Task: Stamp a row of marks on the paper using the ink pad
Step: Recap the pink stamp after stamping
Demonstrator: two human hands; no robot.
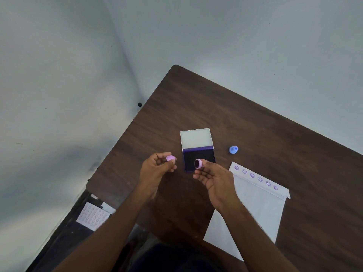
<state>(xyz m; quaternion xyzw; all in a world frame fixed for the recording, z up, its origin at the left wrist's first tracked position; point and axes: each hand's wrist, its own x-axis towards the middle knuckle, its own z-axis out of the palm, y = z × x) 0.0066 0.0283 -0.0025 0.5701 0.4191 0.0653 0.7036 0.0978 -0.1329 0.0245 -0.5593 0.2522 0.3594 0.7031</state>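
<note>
An open ink pad (pixel 199 159) with a dark purple inked face and a raised white lid lies mid-table. My right hand (pixel 215 180) holds a small pink round stamp (pixel 198 164) in front of the pad, its dark inked face turned toward the left. My left hand (pixel 157 167) pinches a pink cap (pixel 170 158) at the fingertips, just left of the pad. A white sheet of paper (pixel 253 209) lies to the right, with a row of several purple smiley marks (pixel 256 177) along its folded top strip.
A blue stamp (pixel 233 149) stands on the brown table (pixel 255 124) right of the ink pad. A sheet covered in pink stamp marks (pixel 92 216) lies lower down off the table's left edge. Pale walls close in behind the table's corner.
</note>
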